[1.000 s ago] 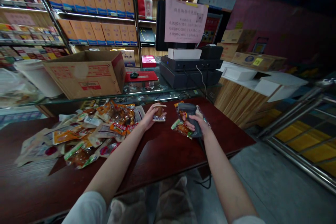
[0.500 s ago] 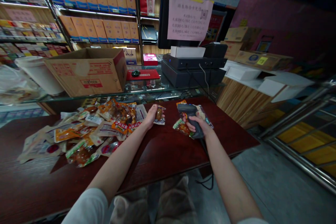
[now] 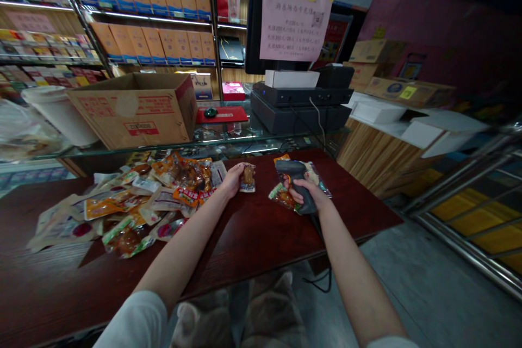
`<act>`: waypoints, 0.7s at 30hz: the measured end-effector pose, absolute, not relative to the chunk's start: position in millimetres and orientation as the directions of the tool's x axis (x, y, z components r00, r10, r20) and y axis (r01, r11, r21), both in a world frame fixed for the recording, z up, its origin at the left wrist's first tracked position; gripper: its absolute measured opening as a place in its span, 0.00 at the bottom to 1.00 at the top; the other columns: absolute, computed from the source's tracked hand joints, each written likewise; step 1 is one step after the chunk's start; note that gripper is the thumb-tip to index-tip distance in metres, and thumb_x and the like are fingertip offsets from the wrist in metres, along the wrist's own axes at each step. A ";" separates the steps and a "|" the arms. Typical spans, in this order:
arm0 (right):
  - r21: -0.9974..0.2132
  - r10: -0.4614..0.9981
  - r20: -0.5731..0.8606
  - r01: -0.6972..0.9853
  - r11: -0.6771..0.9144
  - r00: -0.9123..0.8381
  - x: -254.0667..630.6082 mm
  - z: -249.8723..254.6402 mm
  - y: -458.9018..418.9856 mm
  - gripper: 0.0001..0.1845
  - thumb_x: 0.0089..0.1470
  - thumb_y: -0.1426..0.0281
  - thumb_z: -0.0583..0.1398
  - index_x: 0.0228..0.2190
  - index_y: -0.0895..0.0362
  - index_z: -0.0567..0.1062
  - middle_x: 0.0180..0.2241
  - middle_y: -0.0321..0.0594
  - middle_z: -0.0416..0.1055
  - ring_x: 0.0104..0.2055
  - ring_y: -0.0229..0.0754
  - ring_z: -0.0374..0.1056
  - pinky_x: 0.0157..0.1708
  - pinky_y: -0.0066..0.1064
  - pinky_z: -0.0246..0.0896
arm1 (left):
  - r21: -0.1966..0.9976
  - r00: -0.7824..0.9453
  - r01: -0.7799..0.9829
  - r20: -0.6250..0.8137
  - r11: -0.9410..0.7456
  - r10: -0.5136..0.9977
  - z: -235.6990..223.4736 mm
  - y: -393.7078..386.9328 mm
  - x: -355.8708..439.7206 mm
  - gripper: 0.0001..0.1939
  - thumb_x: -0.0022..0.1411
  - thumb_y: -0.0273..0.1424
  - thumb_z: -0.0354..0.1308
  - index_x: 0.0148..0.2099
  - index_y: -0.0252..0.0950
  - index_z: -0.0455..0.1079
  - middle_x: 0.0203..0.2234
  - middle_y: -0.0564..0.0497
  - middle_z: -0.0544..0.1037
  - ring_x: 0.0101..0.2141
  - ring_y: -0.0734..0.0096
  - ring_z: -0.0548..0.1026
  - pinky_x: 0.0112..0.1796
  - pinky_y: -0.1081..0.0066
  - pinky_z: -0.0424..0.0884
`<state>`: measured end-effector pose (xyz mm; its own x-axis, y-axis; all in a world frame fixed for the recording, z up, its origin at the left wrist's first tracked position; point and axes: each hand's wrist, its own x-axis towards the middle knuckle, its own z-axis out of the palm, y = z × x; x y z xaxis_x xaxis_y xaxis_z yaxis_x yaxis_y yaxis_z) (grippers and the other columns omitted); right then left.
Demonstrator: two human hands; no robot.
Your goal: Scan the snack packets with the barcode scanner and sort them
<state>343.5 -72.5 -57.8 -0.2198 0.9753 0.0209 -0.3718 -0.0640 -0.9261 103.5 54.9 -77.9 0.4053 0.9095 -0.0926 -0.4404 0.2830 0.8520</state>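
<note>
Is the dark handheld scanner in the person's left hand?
No, the right hand has its fingers around the dark handheld scanner, while the left hand holds a small packet.

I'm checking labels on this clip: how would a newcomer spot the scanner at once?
Find the dark red table. Toward its right end, the right hand grips the scanner. It is dark grey with a handle, unlike the shiny, colourful packets next to it.
</note>
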 end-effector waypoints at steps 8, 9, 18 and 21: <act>-0.924 0.974 0.001 -0.373 -0.086 -0.227 343.5 -59.1 -72.9 0.16 0.49 0.65 0.64 0.39 0.57 0.68 0.32 0.37 0.74 0.15 0.27 0.52 0.12 0.23 0.48 | 0.830 0.291 -0.480 -0.155 0.284 0.944 -70.2 49.2 114.8 0.07 0.67 0.33 0.55 0.45 0.37 0.69 0.29 0.50 0.79 0.28 0.66 0.79 0.34 0.64 0.78; -0.925 0.975 0.005 -0.371 -0.080 -0.222 343.2 -59.2 -73.0 0.16 0.49 0.65 0.64 0.39 0.57 0.68 0.32 0.37 0.74 0.14 0.27 0.52 0.12 0.23 0.48 | 0.811 0.304 -0.487 -0.190 0.323 0.934 -68.4 48.6 115.2 0.07 0.68 0.32 0.54 0.45 0.36 0.69 0.29 0.50 0.79 0.28 0.67 0.79 0.33 0.65 0.78; -0.935 0.977 0.013 -0.350 -0.063 -0.212 343.3 -59.0 -72.5 0.18 0.49 0.65 0.65 0.40 0.58 0.70 0.31 0.36 0.72 0.15 0.26 0.53 0.12 0.23 0.47 | 0.527 0.633 -0.562 -0.222 0.637 0.742 -54.0 47.0 98.1 0.13 0.67 0.36 0.54 0.32 0.33 0.66 0.24 0.51 0.69 0.20 0.81 0.66 0.15 0.82 0.55; -0.935 0.977 0.013 -0.350 -0.063 -0.211 343.3 -58.3 -73.2 0.18 0.48 0.65 0.65 0.40 0.58 0.70 0.32 0.36 0.72 0.15 0.26 0.53 0.12 0.23 0.47 | 0.511 0.658 -0.586 -0.153 0.629 0.738 -52.9 45.8 93.9 0.09 0.64 0.32 0.52 0.35 0.33 0.69 0.26 0.49 0.70 0.22 0.78 0.66 0.20 0.78 0.63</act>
<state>343.3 -73.2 -58.3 -0.2113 0.9773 0.0129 -0.3502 -0.0634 -0.9345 93.9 45.8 -52.9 0.6577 0.7376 -0.1530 -0.5863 0.6288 0.5108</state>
